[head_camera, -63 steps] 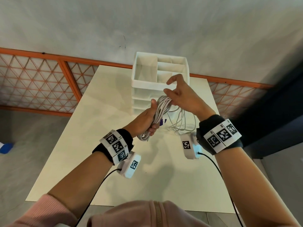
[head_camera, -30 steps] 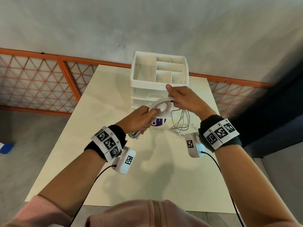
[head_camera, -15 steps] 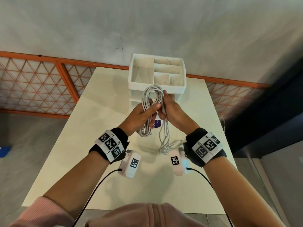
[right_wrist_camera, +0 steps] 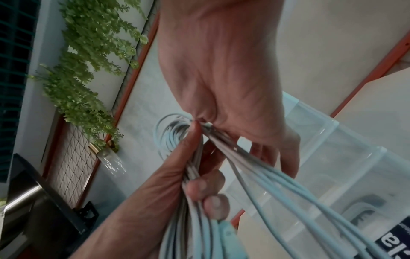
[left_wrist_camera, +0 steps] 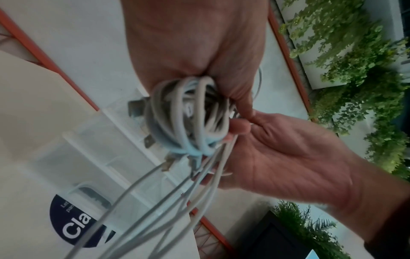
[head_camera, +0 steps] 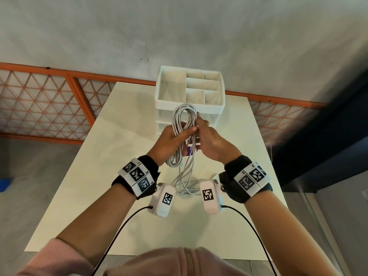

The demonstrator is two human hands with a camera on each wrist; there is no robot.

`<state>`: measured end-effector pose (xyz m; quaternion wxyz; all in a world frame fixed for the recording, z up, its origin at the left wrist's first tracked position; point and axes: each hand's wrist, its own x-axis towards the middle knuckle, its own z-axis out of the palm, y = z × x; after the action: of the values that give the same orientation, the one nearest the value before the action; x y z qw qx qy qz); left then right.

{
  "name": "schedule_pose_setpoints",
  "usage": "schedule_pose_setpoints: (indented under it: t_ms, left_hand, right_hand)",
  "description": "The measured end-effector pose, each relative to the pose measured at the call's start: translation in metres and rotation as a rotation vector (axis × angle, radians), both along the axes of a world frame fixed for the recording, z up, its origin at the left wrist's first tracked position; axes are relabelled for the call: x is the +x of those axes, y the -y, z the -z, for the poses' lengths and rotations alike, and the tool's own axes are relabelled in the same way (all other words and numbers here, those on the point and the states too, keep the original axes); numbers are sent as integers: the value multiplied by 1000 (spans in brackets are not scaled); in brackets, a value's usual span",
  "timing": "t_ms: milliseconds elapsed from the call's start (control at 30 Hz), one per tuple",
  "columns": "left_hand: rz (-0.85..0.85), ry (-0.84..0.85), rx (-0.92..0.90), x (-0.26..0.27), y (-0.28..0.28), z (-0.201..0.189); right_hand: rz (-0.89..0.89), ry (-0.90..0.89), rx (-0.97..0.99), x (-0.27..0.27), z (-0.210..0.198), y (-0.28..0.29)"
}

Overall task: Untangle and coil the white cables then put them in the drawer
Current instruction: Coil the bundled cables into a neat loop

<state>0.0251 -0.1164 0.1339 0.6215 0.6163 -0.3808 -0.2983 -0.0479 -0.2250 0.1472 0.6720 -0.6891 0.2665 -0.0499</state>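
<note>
holding the coiled white cables (head_camera: 182, 124) in the left hand (head_camera: 171, 140) grip above the surface (head_camera: 123, 124), right hand (head_camera: 211, 142) pinching loose strands; tail's uncoiled, drawer unit (head_camera: 189, 100) looks shut.

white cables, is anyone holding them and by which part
Yes: the left hand grips the coiled white cables around the coil's middle; the right hand pinches strands beside it.

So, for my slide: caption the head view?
Both hands hold a white cable coil before a drawer organizer.
</note>
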Motion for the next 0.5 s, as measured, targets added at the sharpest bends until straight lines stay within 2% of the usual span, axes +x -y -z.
schedule_pose_setpoints:
  t_ms: [100,167,267,333,400,433,500]
  left_hand:
    - [-9,-18,28,1,-2,3]
    - [20,-16,49,1,-4,4]
    - [55,-39,77,-1,-5,1]
    - [69,-42,101,-1,-6,-1]
    - [89,-10,148,-2,-5,-3]
    - [103,-5,162,-2,-5,-3]
    - [130,-28,150,-4,-5,-4]
  right_hand:
    - [-45,-25,-43,-5,-4,2]
    - [-36,-21,-159,-9,-11,9]
    - [66,213,-231,-10,-31,17]
    - [-24,293,-313,-9,-43,15]
    - [-187,237,-520,-7,-44,9]
    - [-212,223,-574,-5,-41,8]
    - [-154,226,-566,-1,-38,5]
